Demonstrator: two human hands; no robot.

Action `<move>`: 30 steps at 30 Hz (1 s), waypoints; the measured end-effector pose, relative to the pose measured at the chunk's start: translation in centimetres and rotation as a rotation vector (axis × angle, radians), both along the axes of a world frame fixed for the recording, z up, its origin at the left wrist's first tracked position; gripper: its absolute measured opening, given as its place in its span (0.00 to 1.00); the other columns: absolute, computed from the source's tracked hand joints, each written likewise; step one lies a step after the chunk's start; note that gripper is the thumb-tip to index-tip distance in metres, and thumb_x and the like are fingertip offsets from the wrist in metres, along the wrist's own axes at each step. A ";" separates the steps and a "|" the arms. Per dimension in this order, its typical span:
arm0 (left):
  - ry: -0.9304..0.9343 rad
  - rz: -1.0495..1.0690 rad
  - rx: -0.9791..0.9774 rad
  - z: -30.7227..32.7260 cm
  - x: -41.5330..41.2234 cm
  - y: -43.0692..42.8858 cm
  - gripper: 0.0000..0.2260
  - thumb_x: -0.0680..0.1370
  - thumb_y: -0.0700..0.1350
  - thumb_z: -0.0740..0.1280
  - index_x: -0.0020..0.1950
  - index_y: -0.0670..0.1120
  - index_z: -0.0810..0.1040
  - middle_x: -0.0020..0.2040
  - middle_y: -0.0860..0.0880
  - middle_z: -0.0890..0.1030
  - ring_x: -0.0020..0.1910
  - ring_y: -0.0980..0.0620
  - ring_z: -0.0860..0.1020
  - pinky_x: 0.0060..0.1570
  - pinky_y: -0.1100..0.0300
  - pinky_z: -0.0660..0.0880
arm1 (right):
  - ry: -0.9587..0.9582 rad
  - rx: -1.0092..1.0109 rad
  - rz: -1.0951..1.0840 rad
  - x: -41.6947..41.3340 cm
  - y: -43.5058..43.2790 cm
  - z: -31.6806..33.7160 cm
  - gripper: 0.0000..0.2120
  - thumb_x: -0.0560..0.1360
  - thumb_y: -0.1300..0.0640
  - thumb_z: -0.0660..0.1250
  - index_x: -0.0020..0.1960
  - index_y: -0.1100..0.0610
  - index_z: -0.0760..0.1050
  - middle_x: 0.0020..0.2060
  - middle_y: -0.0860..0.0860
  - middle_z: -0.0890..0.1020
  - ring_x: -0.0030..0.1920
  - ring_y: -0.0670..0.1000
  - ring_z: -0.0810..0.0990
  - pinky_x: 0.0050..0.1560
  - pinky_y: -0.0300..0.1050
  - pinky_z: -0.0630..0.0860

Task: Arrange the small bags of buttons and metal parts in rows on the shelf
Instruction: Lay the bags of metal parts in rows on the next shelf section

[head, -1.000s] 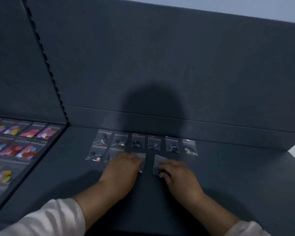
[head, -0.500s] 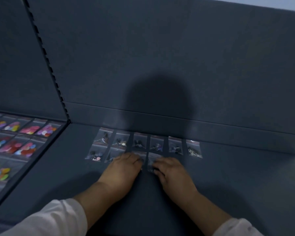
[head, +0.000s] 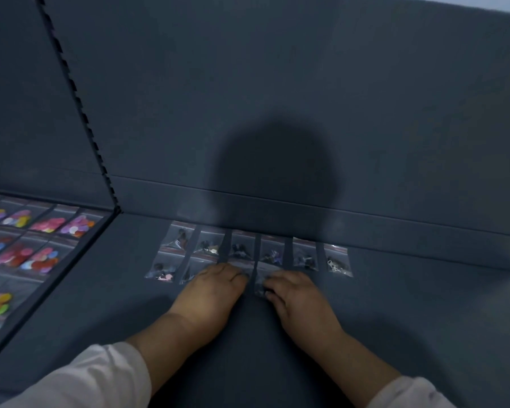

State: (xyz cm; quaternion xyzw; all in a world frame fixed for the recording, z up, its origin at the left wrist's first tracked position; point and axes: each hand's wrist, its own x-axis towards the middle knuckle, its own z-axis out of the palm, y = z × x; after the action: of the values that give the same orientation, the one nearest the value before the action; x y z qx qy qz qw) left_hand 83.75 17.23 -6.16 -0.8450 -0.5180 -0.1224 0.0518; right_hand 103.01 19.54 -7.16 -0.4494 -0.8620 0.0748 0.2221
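Several small clear bags of dark metal parts lie in a back row (head: pixel 242 249) along the foot of the rear wall of the dark grey shelf (head: pixel 409 313). A front row starts at the left with a bag holding pink pieces (head: pixel 161 271) and a second bag (head: pixel 192 270). My left hand (head: pixel 211 293) rests flat on a third front-row bag, which it mostly hides. Just right of it, my right hand (head: pixel 295 300) touches a fourth bag (head: pixel 261 281) with its bent fingertips, pressing it onto the shelf below the back row.
The shelf section on the left holds rows of bags with colourful buttons (head: pixel 49 225), separated by a raised dark edge (head: pixel 71 269). A tall rear wall (head: pixel 277 98) stands right behind the back row. My head's shadow falls on that wall.
My right hand has slid its bag left and back, closer to the left hand and up under the back row. The left hand has stayed on its bag.
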 end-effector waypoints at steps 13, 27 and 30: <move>-0.074 0.011 0.041 0.3 -0.2 -0.2 0.10 0.66 0.46 0.64 0.43 0.52 0.82 0.42 0.54 0.83 0.40 0.55 0.82 0.42 0.66 0.77 | -0.019 -0.036 -0.002 0.0 -0.4 0.6 0.15 0.74 0.50 0.57 0.49 0.54 0.80 0.48 0.48 0.81 0.47 0.51 0.80 0.52 0.38 0.74; -0.096 0.244 0.033 3.9 -3.0 -2.6 0.18 0.75 0.52 0.57 0.57 0.46 0.79 0.54 0.47 0.81 0.52 0.47 0.80 0.55 0.55 0.76 | -0.013 0.002 0.039 -3.5 -0.3 4.6 0.15 0.73 0.52 0.62 0.56 0.56 0.79 0.55 0.53 0.80 0.55 0.56 0.78 0.58 0.47 0.73; -0.031 0.335 0.046 5.2 -5.2 -3.7 0.21 0.75 0.54 0.55 0.59 0.45 0.78 0.55 0.45 0.81 0.53 0.45 0.80 0.57 0.52 0.75 | -0.041 -0.030 0.085 -5.8 -0.6 6.0 0.19 0.74 0.49 0.59 0.62 0.56 0.75 0.61 0.53 0.77 0.61 0.55 0.74 0.64 0.50 0.70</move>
State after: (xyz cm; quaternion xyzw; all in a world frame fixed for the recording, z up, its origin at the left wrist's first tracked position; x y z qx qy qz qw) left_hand 78.57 13.48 -0.95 -0.7432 -0.6496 -0.1370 0.0830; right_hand 97.22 18.92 -1.16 -0.4170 -0.8836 0.0877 0.1942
